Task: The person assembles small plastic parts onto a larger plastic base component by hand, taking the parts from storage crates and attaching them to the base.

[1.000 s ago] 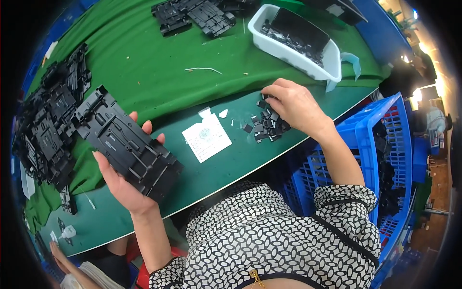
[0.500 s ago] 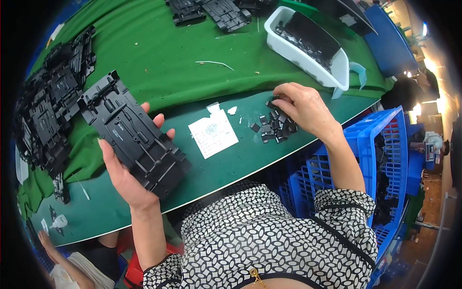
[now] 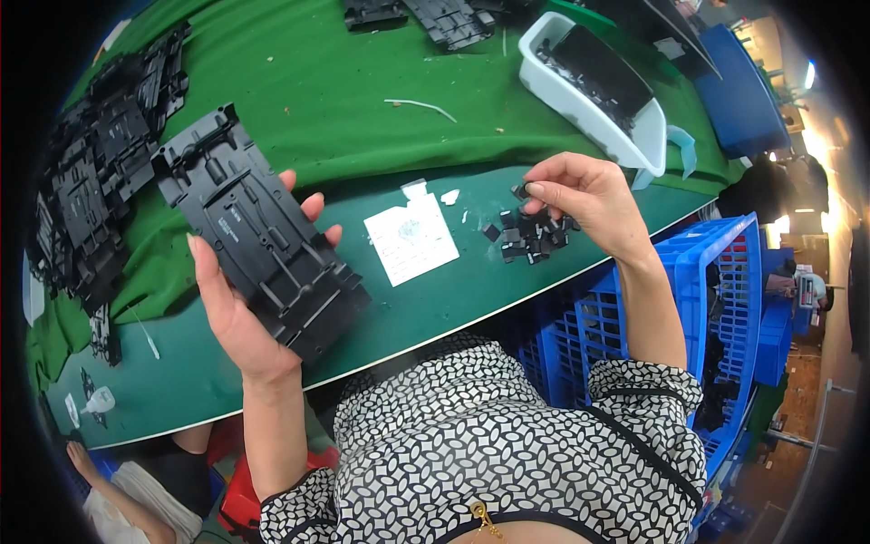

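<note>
A long black moulded plastic panel (image 3: 258, 231), ribbed and tilted, rests in my left hand (image 3: 240, 326). The thumb lies along its near left edge and the fingertips show past its right edge. My right hand (image 3: 584, 199) pinches a small black piece (image 3: 521, 191) between thumb and fingertips. Just below that hand, a loose pile of small black pieces (image 3: 530, 238) lies on the green table. A white printed paper slip (image 3: 412, 247) lies between the two hands.
Stacked black panels (image 3: 95, 172) cover the left side, with more panels (image 3: 449, 23) at the back. A pale bin (image 3: 648, 136) of small black parts stands at the back right. Blue crates (image 3: 675, 272) stand beside the table at right. Another person's hand (image 3: 83, 462) shows at lower left.
My right hand has lifted slightly off the pile with a small black piece in its pinch. The whole view has shifted a little; the left hand still holds the panel.
</note>
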`<action>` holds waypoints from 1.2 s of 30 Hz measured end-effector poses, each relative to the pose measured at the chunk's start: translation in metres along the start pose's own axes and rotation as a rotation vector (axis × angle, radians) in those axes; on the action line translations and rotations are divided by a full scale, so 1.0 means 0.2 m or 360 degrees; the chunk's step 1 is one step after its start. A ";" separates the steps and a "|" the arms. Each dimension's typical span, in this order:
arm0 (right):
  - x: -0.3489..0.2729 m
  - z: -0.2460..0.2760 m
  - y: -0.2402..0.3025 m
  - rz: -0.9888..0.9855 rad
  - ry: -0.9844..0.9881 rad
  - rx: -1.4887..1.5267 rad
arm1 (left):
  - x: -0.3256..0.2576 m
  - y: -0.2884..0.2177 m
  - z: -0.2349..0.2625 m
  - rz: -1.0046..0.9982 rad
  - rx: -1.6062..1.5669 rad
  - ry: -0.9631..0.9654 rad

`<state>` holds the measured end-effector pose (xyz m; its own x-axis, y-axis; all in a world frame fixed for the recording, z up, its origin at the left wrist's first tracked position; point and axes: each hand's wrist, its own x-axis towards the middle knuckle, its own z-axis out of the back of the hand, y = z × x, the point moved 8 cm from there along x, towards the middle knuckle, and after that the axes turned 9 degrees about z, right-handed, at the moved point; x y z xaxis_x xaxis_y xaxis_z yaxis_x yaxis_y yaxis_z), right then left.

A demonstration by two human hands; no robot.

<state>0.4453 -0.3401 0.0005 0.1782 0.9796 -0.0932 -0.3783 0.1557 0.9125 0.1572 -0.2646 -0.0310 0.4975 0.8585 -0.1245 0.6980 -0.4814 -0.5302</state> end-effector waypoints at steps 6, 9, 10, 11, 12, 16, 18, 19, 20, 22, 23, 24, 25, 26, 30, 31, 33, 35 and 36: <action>0.01 -0.15 0.05 -0.0056 0.0195 0.0249 | 0.01 0.01 -0.01 0.0033 -0.0132 0.0096; 0.03 -0.24 0.05 -0.0090 0.0295 0.0289 | 0.01 -0.01 0.00 0.0020 -0.0150 0.0099; 0.03 -0.27 0.05 -0.0104 0.0341 0.0324 | 0.01 -0.01 0.01 0.0027 -0.0182 0.0109; 0.03 -0.28 0.06 -0.0105 0.0354 0.0322 | 0.01 -0.01 0.01 0.0019 -0.0185 0.0099; 0.03 -0.29 0.07 -0.0085 0.0378 0.0249 | 0.01 -0.02 0.01 0.0012 -0.0169 0.0114; 0.02 -0.33 0.11 -0.0054 0.0422 0.0165 | 0.01 -0.02 0.02 0.0011 -0.0066 0.0187; 0.02 -0.36 0.14 -0.0013 0.0444 0.0085 | 0.01 -0.02 0.02 0.0006 -0.0067 0.0189; 0.03 -0.37 0.16 0.0032 0.0456 0.0005 | 0.01 -0.02 0.02 0.0005 -0.0066 0.0202; 0.03 -0.39 0.15 0.0030 0.0458 0.0003 | 0.01 -0.02 0.02 0.0005 -0.0070 0.0200; 0.05 -0.39 0.19 0.0276 0.0402 -0.0303 | 0.02 -0.02 0.02 0.0013 -0.0088 0.0193; 0.06 -0.39 0.20 0.0274 0.0402 -0.0307 | 0.02 -0.02 0.02 0.0014 -0.0093 0.0195; 0.06 -0.41 0.23 0.0366 0.0435 -0.0506 | 0.01 -0.02 0.01 -0.0002 -0.0100 0.0140; 0.07 -0.42 0.25 0.0459 0.0467 -0.0704 | 0.01 -0.02 0.02 -0.0018 -0.0107 0.0085; 0.07 -0.43 0.25 0.0461 0.0480 -0.0694 | 0.01 -0.02 0.02 -0.0022 -0.0103 0.0071; 0.06 -0.52 0.30 0.0830 0.0580 -0.0977 | 0.01 -0.02 0.03 0.0017 -0.0048 0.0136; 0.06 -0.53 0.30 0.0845 0.0582 -0.1013 | 0.01 -0.02 0.03 0.0019 -0.0050 0.0135; 0.06 -0.55 0.30 0.0858 0.0623 -0.1059 | 0.01 -0.02 0.03 0.0016 -0.0042 0.0113; 0.06 -0.58 0.30 0.0873 0.0666 -0.1104 | 0.00 -0.03 0.03 0.0013 -0.0034 0.0089; 0.06 -0.59 0.31 0.0884 0.0678 -0.1136 | 0.01 -0.02 0.03 0.0020 -0.0048 0.0089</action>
<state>0.3177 -0.3036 0.0093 -0.4771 0.8788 0.0115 -0.7911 -0.4351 0.4300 0.1521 -0.2602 -0.0335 0.5336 0.8416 -0.0832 0.7066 -0.4977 -0.5030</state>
